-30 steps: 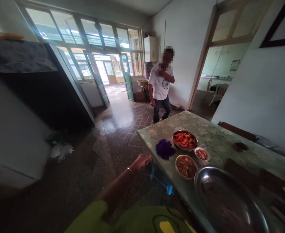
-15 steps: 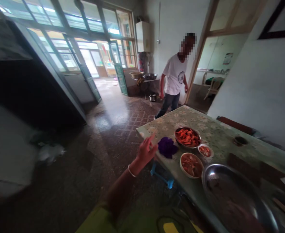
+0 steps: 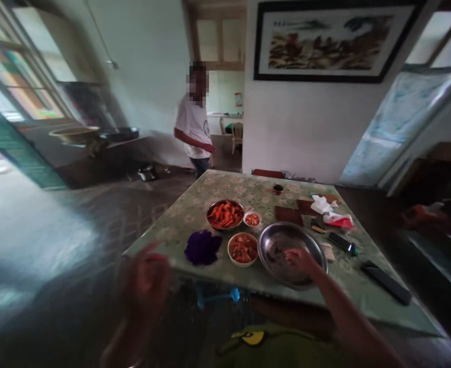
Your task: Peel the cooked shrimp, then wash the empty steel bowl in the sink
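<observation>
- Over the wide, round metal basin (image 3: 287, 235), its rim smooth and shiny, you have your right hand (image 3: 300, 259), fingers partly bent and close together; whether they touch the bottom or grip anything, you cannot tell.
- By the near left edge of the table (image 3: 187, 204), your left hand (image 3: 149, 278) is raised, blurred, with its fingers seeming loosely bent; you cannot tell how far they are spread or whether they have hold of anything.
- The basin sits near the table's front edge, on a pale green covering patterned with flowers.
- Just left of it, you have a round, light-rimmed bowl (image 3: 243, 249) of reddish, chunky food.
- Behind that bowl stand a small white bowl (image 3: 252, 220) with orange-pink pieces and a wider, metal-rimmed bowl (image 3: 225, 214) heaped with curved, bright orange-red pieces.
- Nearest your left hand on the tabletop lies a crumpled purple heap (image 3: 203, 248), ragged at its edges.
- To your right rests a long, flat black slab (image 3: 386, 282), beyond the basin.
- Past the table, a person (image 3: 195, 125) stands in a white short-sleeved shirt.
</observation>
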A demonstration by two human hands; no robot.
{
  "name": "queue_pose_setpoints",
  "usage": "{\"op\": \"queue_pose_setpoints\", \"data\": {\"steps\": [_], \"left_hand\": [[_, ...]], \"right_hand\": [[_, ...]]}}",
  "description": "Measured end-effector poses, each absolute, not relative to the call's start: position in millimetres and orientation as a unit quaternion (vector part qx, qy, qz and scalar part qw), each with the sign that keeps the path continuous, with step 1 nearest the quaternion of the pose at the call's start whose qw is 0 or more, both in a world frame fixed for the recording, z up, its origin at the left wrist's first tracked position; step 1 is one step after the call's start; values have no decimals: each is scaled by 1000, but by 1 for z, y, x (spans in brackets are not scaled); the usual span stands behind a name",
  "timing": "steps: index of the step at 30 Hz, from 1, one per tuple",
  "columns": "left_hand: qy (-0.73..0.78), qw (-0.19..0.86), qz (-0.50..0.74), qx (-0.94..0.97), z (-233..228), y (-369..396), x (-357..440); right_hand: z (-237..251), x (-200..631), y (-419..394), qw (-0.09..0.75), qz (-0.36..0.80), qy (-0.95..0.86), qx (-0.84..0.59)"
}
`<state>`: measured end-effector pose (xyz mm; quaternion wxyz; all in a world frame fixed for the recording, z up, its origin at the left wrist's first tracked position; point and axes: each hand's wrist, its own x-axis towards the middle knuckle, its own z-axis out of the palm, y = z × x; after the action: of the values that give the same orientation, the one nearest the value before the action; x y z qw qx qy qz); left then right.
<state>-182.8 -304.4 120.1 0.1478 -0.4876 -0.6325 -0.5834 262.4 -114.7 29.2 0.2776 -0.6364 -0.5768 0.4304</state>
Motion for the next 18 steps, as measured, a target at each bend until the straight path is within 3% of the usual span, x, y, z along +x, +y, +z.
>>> {"op": "queue_pose_setpoints", "data": {"steps": [6,13,18], "left_hand": [[-553,-131,-441,-695,30,-214,-103],[-487,-276,-304,-771,32,-164,-3],[-469,-314,-275,-778,11,-145,38]], "right_hand": [[2,267,-121,332,450,-527,-640],[22,254,-140,360,352,-495,-708],[9,275,-139,393,428,-452,-677]]}}
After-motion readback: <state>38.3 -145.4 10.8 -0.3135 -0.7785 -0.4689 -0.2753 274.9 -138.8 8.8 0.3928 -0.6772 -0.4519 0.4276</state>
